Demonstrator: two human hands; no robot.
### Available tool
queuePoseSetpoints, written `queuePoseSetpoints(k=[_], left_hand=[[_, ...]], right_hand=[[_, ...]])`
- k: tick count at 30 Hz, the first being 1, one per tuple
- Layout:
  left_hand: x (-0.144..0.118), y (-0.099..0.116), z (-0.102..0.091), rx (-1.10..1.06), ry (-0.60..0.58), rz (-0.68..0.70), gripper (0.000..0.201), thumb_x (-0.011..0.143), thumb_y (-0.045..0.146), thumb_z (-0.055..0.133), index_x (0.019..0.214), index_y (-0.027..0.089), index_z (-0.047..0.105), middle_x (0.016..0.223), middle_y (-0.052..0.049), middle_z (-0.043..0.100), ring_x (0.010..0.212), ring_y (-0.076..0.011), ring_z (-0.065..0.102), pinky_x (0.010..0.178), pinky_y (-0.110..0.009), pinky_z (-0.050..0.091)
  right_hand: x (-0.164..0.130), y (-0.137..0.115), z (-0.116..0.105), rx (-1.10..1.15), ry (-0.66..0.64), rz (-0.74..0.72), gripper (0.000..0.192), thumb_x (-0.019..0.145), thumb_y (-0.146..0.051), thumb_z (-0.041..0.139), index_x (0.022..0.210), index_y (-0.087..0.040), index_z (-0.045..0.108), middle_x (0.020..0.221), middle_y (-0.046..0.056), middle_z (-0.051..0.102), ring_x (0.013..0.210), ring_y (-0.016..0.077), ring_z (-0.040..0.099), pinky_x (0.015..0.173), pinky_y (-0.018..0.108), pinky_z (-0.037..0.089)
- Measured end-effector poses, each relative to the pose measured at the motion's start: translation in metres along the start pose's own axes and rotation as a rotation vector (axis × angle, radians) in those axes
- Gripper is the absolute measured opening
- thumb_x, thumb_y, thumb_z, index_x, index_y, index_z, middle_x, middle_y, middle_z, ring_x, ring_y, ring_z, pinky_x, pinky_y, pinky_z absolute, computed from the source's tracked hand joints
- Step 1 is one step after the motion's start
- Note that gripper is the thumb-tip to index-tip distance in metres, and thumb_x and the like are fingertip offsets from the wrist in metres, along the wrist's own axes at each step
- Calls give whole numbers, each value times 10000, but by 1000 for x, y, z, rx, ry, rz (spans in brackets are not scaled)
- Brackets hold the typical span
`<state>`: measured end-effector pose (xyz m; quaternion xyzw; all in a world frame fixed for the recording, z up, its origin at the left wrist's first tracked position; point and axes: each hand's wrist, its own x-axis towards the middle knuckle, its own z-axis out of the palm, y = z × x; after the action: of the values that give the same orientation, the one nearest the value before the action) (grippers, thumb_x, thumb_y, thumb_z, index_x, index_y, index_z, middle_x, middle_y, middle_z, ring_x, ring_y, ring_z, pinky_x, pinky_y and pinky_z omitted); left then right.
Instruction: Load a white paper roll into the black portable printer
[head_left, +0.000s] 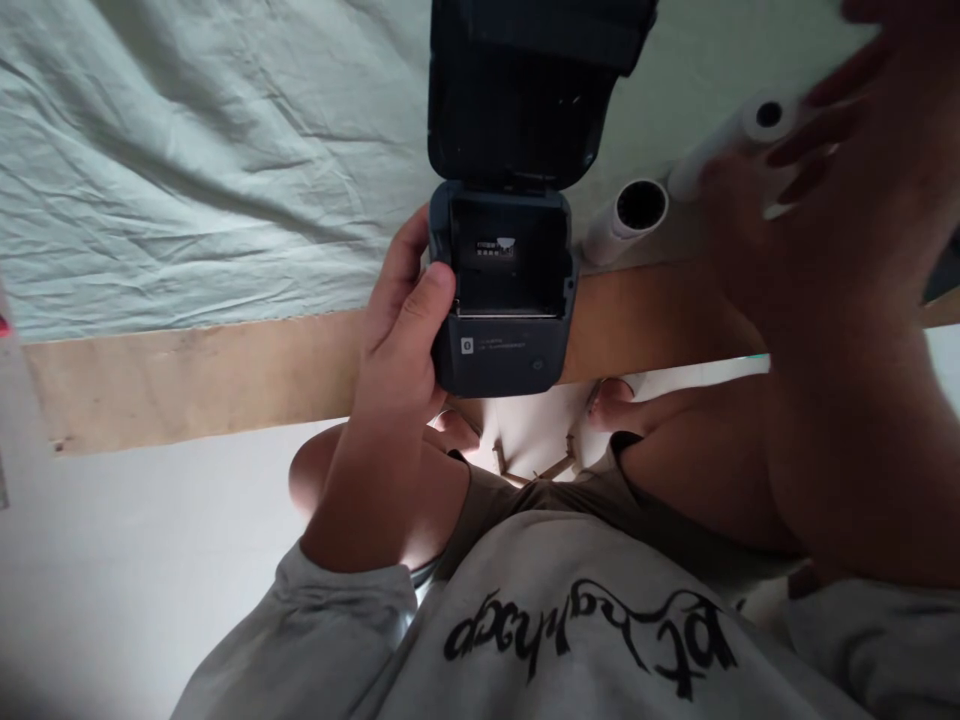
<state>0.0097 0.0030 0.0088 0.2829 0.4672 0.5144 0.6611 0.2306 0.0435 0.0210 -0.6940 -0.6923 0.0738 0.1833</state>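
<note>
My left hand [409, 320] is closed around the left side of a dark portable label printer [499, 355], its thumb on the front rim. The printer's lid [517, 110] is swung up, and its paper compartment lies bare with a small printed sticker inside. Just right of the printer stands a white paper roll [604, 238] with a dark core. Farther right is a second white roll [705, 165]. My right hand [832, 200], dim and slightly blurred, is over the rolls with fingers apart; something white shows between thumb and fingers, partly hidden.
A pale green wrinkled cloth [225, 160] covers the table, whose wooden edge [202, 375] runs across in front of me. Below are my legs and a small wooden frame [536, 470] on the white floor [172, 530].
</note>
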Motion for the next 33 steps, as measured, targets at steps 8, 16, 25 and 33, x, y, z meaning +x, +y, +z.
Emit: queuePoseSetpoints(k=[8,16,25,33], left_hand=[[1,-1,0,11,-9,19,297,861,292,411,1116,141,429,1110,-74,487,978,-167,507,808,-300,460],[0,-2,0,-34,-9,21,278,863,263,411,1109,137,436,1066,-64,510,943,-154,526,775,-278,469],[0,-4,-3,-69,-10,35,272,845,230,459,1103,143,468,984,-40,557,869,-115,557,724,-214,468],[0,-3,-2,-94,-35,48,253,853,219,435,1091,138,463,980,-31,558,880,-106,557,745,-206,459]], right_hand=[[8,6,10,-7,-63,-74,444,741,-296,420,1161,-160,383,1044,49,480,884,54,482,759,177,396],[5,2,12,35,-119,-179,456,706,-315,461,1130,-148,444,1153,77,393,1093,119,397,916,215,376],[7,4,16,91,-106,-180,475,682,-211,425,1155,-172,415,1083,69,430,1001,74,438,855,186,380],[7,2,17,155,-64,-173,526,628,-127,407,1153,-141,428,1022,57,480,950,63,462,862,192,381]])
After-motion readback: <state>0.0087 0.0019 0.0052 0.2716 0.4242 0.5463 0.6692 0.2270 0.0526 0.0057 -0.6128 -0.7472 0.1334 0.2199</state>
